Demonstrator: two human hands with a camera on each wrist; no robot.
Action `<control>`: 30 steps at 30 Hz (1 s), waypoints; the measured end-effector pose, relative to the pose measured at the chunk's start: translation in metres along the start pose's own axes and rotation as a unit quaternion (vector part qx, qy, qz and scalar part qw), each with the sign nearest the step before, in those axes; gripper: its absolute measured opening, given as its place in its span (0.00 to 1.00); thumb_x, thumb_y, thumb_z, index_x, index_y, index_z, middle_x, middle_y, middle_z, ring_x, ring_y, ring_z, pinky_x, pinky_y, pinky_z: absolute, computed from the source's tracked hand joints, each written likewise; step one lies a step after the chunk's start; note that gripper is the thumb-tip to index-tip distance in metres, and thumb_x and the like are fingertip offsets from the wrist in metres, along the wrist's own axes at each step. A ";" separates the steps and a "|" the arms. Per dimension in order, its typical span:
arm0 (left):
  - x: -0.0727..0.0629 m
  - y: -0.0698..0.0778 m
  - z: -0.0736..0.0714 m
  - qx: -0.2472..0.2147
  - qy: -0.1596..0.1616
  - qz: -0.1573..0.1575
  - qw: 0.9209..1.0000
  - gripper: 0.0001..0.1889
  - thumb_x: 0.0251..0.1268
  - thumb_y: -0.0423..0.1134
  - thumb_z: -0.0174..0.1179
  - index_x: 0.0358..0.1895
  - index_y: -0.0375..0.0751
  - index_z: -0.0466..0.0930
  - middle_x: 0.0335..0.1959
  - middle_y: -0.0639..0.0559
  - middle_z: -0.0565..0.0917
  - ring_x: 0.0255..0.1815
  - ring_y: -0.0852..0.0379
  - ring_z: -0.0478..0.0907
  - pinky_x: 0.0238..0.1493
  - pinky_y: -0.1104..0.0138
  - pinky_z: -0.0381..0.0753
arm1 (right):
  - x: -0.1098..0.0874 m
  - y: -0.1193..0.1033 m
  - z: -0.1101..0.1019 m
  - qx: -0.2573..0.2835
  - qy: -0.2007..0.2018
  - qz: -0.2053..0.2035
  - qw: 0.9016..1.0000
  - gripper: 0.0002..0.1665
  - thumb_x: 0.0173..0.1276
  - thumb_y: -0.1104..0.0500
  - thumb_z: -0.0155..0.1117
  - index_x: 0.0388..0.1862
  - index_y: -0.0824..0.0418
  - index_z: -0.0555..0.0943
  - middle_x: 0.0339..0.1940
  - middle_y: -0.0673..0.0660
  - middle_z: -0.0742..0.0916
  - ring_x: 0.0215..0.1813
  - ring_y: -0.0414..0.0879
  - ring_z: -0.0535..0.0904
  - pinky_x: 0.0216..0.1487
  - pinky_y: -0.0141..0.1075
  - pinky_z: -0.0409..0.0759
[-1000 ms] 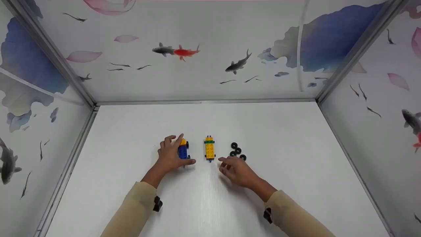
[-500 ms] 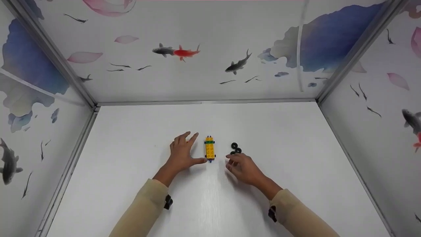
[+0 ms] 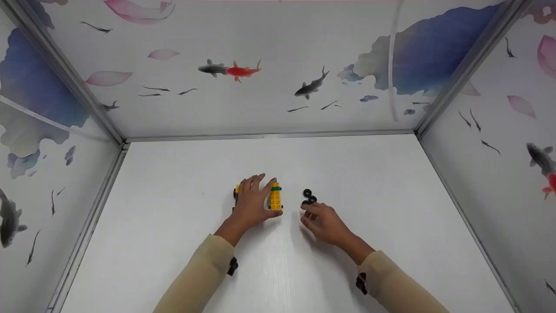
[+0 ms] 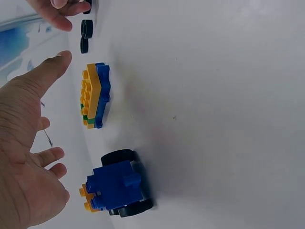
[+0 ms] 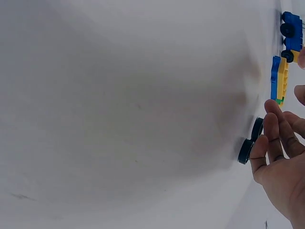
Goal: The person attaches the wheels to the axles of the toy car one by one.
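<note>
Two hands, one wheeled block vehicle (image 4: 116, 183), one block strip (image 3: 275, 198) and at least three loose black wheels (image 3: 307, 192); the fingers may hide more. The left hand (image 3: 252, 202) lies over the gap between vehicle and strip, its grip spread wide, thumb by the strip's near end and index finger by its far end; contact is unclear. The right hand (image 3: 325, 224) is just beside the wheels, fingers loosely bent, grip parted. The strip bears two rows of yellow studs, crossed by a green band towards the far end, above a blue base with a scalloped underside. The vehicle has a blue body, yellow bricks and black wheels. The strip lies about midway between the left and right edges of the white tabletop (image 3: 369, 182), well apart from the far edge. Around it, grey-framed pale walls (image 3: 260, 108) carry printed fish, pink petals and blue washes.
</note>
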State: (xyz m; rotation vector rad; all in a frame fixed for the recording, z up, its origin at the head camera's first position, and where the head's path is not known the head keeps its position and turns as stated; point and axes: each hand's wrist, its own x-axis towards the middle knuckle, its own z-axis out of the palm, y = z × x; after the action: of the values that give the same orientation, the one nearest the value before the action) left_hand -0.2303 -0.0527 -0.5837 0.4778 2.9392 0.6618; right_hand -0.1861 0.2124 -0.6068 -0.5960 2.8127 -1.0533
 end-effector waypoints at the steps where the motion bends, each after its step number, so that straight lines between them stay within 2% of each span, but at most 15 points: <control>1: 0.001 0.001 0.001 0.000 -0.004 0.003 1.000 0.53 0.64 0.64 0.79 0.89 0.57 0.62 0.90 0.40 0.59 0.91 0.36 0.52 0.92 0.38 0.47 | 0.000 0.000 0.000 0.000 -0.001 -0.002 1.000 0.22 0.82 0.57 0.70 0.69 0.65 0.86 0.50 0.56 0.92 0.50 0.48 0.86 0.55 0.49 0.89; 6: 0.012 0.008 0.007 0.013 -0.026 0.009 1.000 0.53 0.65 0.65 0.78 0.89 0.56 0.61 0.90 0.39 0.59 0.91 0.35 0.53 0.93 0.39 0.47 | -0.001 0.003 -0.002 0.005 0.001 0.003 1.000 0.22 0.82 0.57 0.70 0.69 0.65 0.86 0.49 0.55 0.92 0.50 0.47 0.86 0.54 0.47 0.89; 10: 0.020 0.010 0.012 0.051 -0.041 0.013 0.998 0.53 0.65 0.66 0.76 0.89 0.56 0.62 0.90 0.39 0.61 0.91 0.36 0.56 0.94 0.39 0.43 | -0.001 0.003 -0.002 0.010 0.005 0.004 1.000 0.22 0.81 0.57 0.70 0.69 0.65 0.86 0.49 0.55 0.92 0.50 0.47 0.87 0.54 0.47 0.89; 15: 0.022 0.010 0.016 0.081 -0.061 0.009 0.995 0.49 0.68 0.65 0.75 0.88 0.56 0.65 0.88 0.40 0.65 0.90 0.37 0.59 0.93 0.37 0.44 | -0.002 0.005 -0.001 0.011 0.005 -0.002 1.000 0.23 0.82 0.58 0.70 0.70 0.67 0.85 0.48 0.55 0.92 0.50 0.48 0.87 0.54 0.46 0.89; 23: 0.021 0.006 0.019 0.064 -0.053 0.016 0.996 0.42 0.72 0.60 0.73 0.85 0.54 0.70 0.85 0.39 0.69 0.87 0.35 0.62 0.93 0.37 0.47 | -0.003 0.007 0.000 0.010 0.010 0.004 1.000 0.23 0.82 0.57 0.70 0.70 0.67 0.86 0.48 0.55 0.92 0.49 0.47 0.87 0.53 0.45 0.89; 30: 0.017 0.007 0.018 0.014 -0.036 -0.002 0.999 0.37 0.71 0.57 0.75 0.81 0.56 0.75 0.85 0.39 0.66 0.85 0.33 0.60 0.88 0.39 0.61 | -0.002 0.007 -0.002 0.006 0.011 -0.001 1.000 0.22 0.82 0.58 0.69 0.68 0.66 0.86 0.49 0.56 0.92 0.50 0.49 0.87 0.53 0.46 0.89</control>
State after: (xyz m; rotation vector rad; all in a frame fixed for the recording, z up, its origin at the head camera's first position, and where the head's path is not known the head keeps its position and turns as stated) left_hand -0.2413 -0.0344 -0.5974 0.4876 2.8845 0.5909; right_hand -0.1866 0.2193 -0.6104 -0.5902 2.8229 -1.0822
